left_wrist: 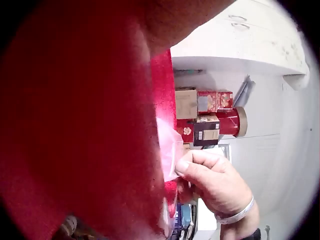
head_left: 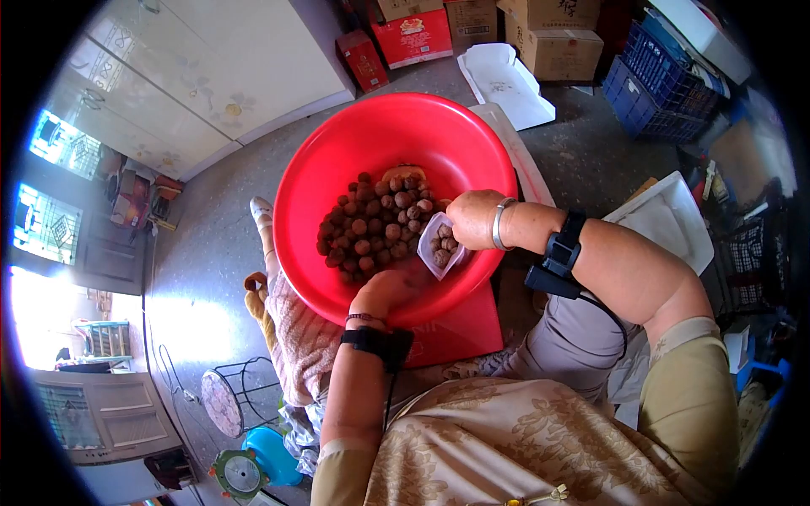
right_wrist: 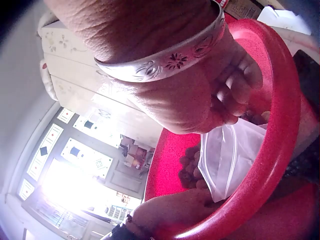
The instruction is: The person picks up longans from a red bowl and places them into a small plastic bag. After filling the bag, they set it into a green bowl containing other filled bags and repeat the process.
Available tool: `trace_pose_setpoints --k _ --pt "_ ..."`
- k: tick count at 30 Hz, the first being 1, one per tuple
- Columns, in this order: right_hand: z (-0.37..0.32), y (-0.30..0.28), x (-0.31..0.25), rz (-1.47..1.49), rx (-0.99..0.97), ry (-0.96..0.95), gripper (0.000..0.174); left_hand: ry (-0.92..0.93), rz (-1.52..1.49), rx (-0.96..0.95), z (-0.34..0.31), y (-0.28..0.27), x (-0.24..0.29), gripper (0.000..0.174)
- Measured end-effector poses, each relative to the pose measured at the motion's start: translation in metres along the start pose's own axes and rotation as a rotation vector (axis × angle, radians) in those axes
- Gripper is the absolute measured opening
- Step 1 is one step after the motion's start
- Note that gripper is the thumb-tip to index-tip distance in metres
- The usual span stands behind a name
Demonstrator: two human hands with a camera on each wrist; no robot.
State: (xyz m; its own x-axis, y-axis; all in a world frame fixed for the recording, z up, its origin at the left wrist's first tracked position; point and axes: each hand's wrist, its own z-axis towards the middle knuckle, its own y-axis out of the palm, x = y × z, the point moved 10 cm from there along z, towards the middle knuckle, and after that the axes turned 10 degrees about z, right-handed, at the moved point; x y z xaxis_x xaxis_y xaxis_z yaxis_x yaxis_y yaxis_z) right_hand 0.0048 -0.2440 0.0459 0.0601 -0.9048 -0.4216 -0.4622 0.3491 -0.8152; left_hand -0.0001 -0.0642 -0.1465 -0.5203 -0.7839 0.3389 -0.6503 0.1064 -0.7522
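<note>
A large red basin [head_left: 325, 152] holds a heap of round brown walnuts [head_left: 371, 223]. At its right side, my right hand [head_left: 477, 221] pinches the rim of a clear plastic bag [head_left: 437, 260] with several walnuts inside. The left wrist view also has the right hand [left_wrist: 217, 182] gripping the bag [left_wrist: 169, 150] between thumb and fingers. My left hand [head_left: 386, 291] reaches over the basin's near rim, low beside the bag; its fingers are blurred. In the right wrist view the left hand [right_wrist: 175, 210] lies beside the bag [right_wrist: 227, 160], fingertips hidden.
A red box [head_left: 460, 333] is under the basin's near edge. White trays [head_left: 506, 84] lie beyond the basin and to its right. Cardboard boxes [head_left: 561, 52] and blue crates [head_left: 654, 93] stand at the back. A round stool [head_left: 221, 403] is at the lower left.
</note>
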Motion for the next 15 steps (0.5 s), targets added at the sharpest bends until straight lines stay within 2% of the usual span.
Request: trace_pose_setpoints --k 1,3,4,6,10,12,13,15 --pt "0.000 0.001 0.001 0.001 0.000 0.000 0.025 0.000 0.001 0.000 -0.009 -0.009 0.013 0.046" --pt "-0.001 -0.001 -0.001 0.013 0.049 -0.064 0.025 -0.197 0.025 0.193 -0.027 -0.043 0.018 0.049" --pt "-0.001 -0.001 -0.001 0.013 0.048 -0.064 0.025 -0.197 0.025 0.193 -0.030 -0.047 0.025 0.049" --pt "0.001 0.001 0.001 0.002 0.041 -0.048 0.026 -0.100 -0.135 0.355 -0.035 -0.068 0.040 0.045" --pt "0.003 0.002 0.001 -0.016 0.042 -0.059 0.025 0.040 -0.148 0.430 -0.026 -0.069 0.044 0.041" --pt "0.002 0.002 0.000 -0.011 0.040 -0.059 0.025 -0.086 -0.148 0.381 -0.025 -0.067 0.033 0.039" --pt "0.002 0.001 0.000 -0.011 0.040 -0.058 0.025 -0.085 -0.148 0.381 -0.026 -0.070 0.035 0.039" --pt "0.001 0.000 -0.002 -0.021 0.045 -0.068 0.025 -0.188 -0.289 0.524 -0.035 -0.086 0.024 0.036"
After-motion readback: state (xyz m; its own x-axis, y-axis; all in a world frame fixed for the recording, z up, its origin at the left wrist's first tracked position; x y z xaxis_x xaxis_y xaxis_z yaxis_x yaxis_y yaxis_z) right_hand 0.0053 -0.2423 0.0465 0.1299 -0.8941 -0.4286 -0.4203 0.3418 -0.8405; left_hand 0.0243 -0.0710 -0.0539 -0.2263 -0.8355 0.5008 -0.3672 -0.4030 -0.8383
